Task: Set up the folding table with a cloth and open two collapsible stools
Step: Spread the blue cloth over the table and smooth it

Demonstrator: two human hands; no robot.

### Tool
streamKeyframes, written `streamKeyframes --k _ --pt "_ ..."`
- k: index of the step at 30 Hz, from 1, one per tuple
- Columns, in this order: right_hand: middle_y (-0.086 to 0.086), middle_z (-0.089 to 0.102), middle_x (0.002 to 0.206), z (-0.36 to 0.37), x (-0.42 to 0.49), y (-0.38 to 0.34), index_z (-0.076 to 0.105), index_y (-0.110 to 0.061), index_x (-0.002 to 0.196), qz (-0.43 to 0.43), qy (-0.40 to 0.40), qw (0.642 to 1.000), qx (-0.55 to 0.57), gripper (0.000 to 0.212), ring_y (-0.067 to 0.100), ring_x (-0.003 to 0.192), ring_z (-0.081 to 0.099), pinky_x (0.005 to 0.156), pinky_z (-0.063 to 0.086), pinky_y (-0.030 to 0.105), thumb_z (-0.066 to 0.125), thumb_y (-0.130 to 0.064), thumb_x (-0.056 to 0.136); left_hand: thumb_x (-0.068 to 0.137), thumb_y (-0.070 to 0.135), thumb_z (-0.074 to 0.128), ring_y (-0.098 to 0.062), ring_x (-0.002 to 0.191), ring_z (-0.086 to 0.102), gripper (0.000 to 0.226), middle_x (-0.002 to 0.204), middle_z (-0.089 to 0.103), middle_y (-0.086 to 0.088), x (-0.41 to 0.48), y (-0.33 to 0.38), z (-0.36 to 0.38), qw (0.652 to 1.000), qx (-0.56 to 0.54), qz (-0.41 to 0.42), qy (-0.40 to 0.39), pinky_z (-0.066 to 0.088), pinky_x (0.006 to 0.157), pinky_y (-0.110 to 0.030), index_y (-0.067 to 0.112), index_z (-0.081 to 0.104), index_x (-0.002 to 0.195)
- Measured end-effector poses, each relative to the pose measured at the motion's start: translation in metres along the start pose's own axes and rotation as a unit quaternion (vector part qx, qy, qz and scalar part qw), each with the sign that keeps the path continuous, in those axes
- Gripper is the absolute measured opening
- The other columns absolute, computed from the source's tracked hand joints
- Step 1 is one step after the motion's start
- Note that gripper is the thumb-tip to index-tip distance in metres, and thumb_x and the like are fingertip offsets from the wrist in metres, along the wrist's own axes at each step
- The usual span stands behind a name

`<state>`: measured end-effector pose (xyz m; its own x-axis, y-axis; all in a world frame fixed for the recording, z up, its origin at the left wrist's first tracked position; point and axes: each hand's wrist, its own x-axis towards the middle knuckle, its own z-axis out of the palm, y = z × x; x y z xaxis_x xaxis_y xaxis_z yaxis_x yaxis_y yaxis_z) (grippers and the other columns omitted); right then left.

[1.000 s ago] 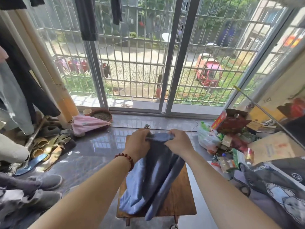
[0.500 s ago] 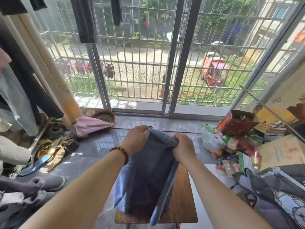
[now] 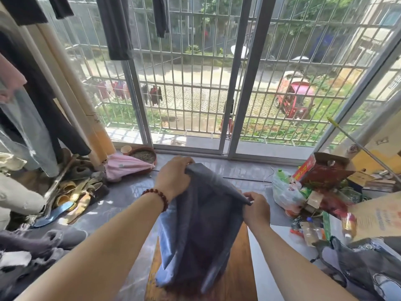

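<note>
Our left hand [image 3: 173, 177] curls over the top edge of the cloth [image 3: 201, 231], and our right hand [image 3: 257, 210] pinches a corner, fingertips pressed tight. The cloth hangs bunched between them, its lower folds draped onto the wooden table [image 3: 236, 274]. It hides most of the tabletop, and the table's near end is cut off below.
</note>
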<state>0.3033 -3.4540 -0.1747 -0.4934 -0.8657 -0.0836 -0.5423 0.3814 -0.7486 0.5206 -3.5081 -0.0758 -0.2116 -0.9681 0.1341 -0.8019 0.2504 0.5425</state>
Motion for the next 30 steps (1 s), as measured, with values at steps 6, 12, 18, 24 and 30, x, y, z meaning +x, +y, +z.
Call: streamKeyframes --k 6,12,18,24,30 --pt "0.004 0.059 0.095 -0.008 0.011 -0.013 0.057 -0.017 0.105 0.018 -0.01 0.995 0.095 0.032 0.024 0.087 0.051 0.073 0.036 0.027 0.037 0.001 0.088 0.078 0.001 0.041 -0.031 0.095 0.06 0.04 0.102 0.067 -0.008 0.007 -0.002 0.0 0.998 -0.024 -0.034 0.038 0.05 0.08 -0.04 0.025 0.053 0.108" --pt "-0.004 0.053 0.09 -0.008 0.007 -0.02 0.042 -0.021 0.105 -0.036 -0.114 0.989 0.082 0.042 0.02 0.081 0.055 0.06 0.038 0.023 0.07 -0.041 0.08 0.076 -0.007 0.043 -0.029 0.098 0.059 0.045 0.104 0.066 -0.009 0.011 -0.009 -0.009 0.989 -0.057 -0.065 0.119 0.048 0.08 -0.036 0.018 0.055 0.112" --pt "0.002 0.053 0.066 -0.01 0.008 -0.015 0.041 -0.028 0.054 -0.125 -0.109 0.98 -0.107 0.034 0.027 0.07 0.053 0.05 0.03 0.026 0.049 -0.001 0.074 0.075 -0.011 0.039 -0.026 0.087 0.059 0.046 0.094 0.066 -0.006 0.008 -0.018 -0.014 0.984 -0.089 -0.047 0.147 0.05 0.076 -0.037 0.02 0.053 0.106" --pt "0.004 0.06 0.084 -0.011 0.003 -0.025 0.06 -0.018 0.089 -0.036 -0.045 0.998 -0.003 0.032 0.023 0.074 0.051 0.053 0.035 0.027 0.036 0.002 0.084 0.079 -0.012 0.035 -0.028 0.091 0.056 0.043 0.096 0.059 -0.01 0.002 -0.027 -0.021 0.982 -0.14 -0.068 0.109 0.046 0.078 -0.033 0.013 0.05 0.111" --pt "0.003 0.057 0.09 -0.02 -0.014 -0.032 0.046 -0.016 0.097 -0.035 -0.019 0.997 0.067 0.015 0.026 0.086 0.056 0.062 0.036 0.031 0.056 -0.013 0.086 0.084 0.004 0.051 -0.027 0.092 0.058 0.02 0.095 0.061 -0.005 -0.012 -0.051 -0.03 0.988 -0.119 -0.087 0.033 0.047 0.076 -0.034 0.012 0.053 0.102"
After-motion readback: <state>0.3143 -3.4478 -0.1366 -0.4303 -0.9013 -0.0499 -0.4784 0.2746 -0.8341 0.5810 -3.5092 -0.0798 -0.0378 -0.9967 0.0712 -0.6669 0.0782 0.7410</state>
